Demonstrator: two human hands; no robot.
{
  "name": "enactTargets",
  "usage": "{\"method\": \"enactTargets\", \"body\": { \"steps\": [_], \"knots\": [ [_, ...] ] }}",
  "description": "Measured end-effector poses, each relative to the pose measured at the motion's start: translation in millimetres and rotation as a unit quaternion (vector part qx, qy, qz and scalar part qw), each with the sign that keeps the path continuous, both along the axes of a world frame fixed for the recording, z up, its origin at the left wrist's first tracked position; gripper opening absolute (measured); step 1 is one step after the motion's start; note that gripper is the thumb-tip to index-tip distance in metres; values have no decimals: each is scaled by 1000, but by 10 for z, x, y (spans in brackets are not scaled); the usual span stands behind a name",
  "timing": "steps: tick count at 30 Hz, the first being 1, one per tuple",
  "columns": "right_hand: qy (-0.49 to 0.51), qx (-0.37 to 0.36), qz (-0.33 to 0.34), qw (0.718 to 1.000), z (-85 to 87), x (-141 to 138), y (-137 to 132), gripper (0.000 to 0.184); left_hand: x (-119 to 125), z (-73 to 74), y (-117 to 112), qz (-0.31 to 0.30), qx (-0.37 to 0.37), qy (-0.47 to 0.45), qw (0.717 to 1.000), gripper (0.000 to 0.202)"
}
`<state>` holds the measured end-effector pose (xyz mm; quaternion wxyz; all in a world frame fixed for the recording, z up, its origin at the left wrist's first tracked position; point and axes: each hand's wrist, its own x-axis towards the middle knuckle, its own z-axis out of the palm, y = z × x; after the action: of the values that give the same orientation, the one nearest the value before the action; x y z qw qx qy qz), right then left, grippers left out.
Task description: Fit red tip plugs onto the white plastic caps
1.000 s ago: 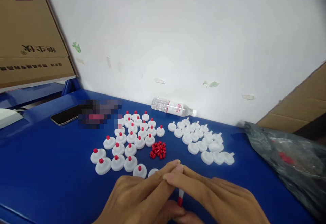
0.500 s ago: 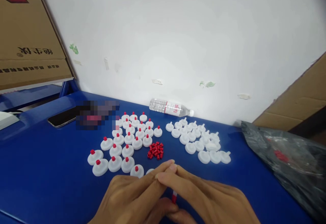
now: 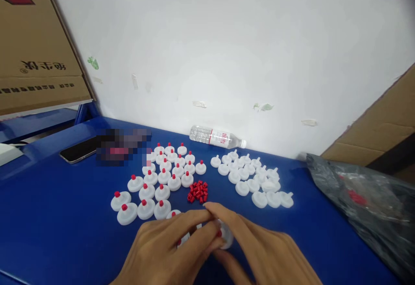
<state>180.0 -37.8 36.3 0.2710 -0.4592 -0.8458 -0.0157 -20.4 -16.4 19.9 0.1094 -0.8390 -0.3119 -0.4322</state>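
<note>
My left hand [image 3: 171, 248] and my right hand [image 3: 259, 248] meet at the front of the table, fingers bent around one white round nozzle cap [image 3: 228, 235]. A little of its red tip shows by my left fingertips; my fingers hide the rest. Behind and left of my hands stand several white nozzle caps with red tips [image 3: 145, 209], spouts up. Part of another capped one [image 3: 181, 239] shows beneath my left fingers. A small heap of loose red tips [image 3: 197, 192] lies just beyond my hands. Farther right is a group of white nozzle caps without red tips [image 3: 243, 188].
A clear plastic bottle [image 3: 217, 137] lies along the white wall. A phone [image 3: 79, 150] rests at the left beside a blurred patch. On the right is a dark plastic bag [image 3: 363, 216] with something red inside. A cardboard box [image 3: 39, 38] stands at the left.
The nozzle cap between my hands has turned, so its white disc now shows between my fingers. My left fingers have shifted lower, and the fingertips no longer overlap above it.
</note>
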Motion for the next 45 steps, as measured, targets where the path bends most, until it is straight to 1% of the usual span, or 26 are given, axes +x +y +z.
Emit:
{"method": "enactTargets", "body": {
  "steps": [3, 5, 7, 10, 15, 17, 20, 24, 26, 30, 34, 39, 42, 45],
  "knots": [
    [-7, 2, -5, 1000, -77, -18, 10, 45, 8, -28, -8, -7, -60, 14, 998, 26],
    [-12, 5, -8, 1000, -107, -20, 18, 43, 18, -61, -6, -13, -85, 7, 996, 26],
    [-16, 5, -8, 1000, -121, -10, 28, 41, 27, -90, 4, -24, -86, 4, 996, 22],
    [-23, 3, -5, 1000, -129, 26, 46, 39, 37, -108, 16, -22, -78, 10, 997, 17],
    [-55, 0, 0, 998, -173, 99, 60, 23, 61, -97, 7, -23, -116, 38, 992, 20],
    [-72, -2, 0, 997, -194, 108, 58, 21, 64, -95, 6, -16, -125, 45, 991, 21],
    [-79, -6, -7, 997, -218, 102, 57, 22, 49, -97, 1, 10, -128, 56, 990, 21],
    [-88, 6, -31, 996, -243, 130, 69, 19, 24, -118, -24, 57, -113, 124, 984, 28],
    [-103, 17, -53, 993, -257, 170, 75, 16, 25, -142, -28, 73, -97, 154, 981, 33],
    [-127, 47, -121, 983, -272, 245, 76, 10, 54, -186, 5, 98, -58, 197, 974, 38],
    [-120, 84, -153, 977, -241, 250, 67, 18, 73, -190, 33, 118, -53, 212, 969, 38],
    [-127, 119, -194, 965, -213, 267, 95, 31, 35, -200, 2, 114, -48, 237, 964, 37],
    [-149, 155, -206, 955, -288, 352, 133, 41, 29, -206, -14, 118, -35, 244, 962, 38],
    [-188, 177, -209, 943, -422, 466, 143, 47, 51, -203, -12, 114, -23, 249, 961, 39]
  ]
}}
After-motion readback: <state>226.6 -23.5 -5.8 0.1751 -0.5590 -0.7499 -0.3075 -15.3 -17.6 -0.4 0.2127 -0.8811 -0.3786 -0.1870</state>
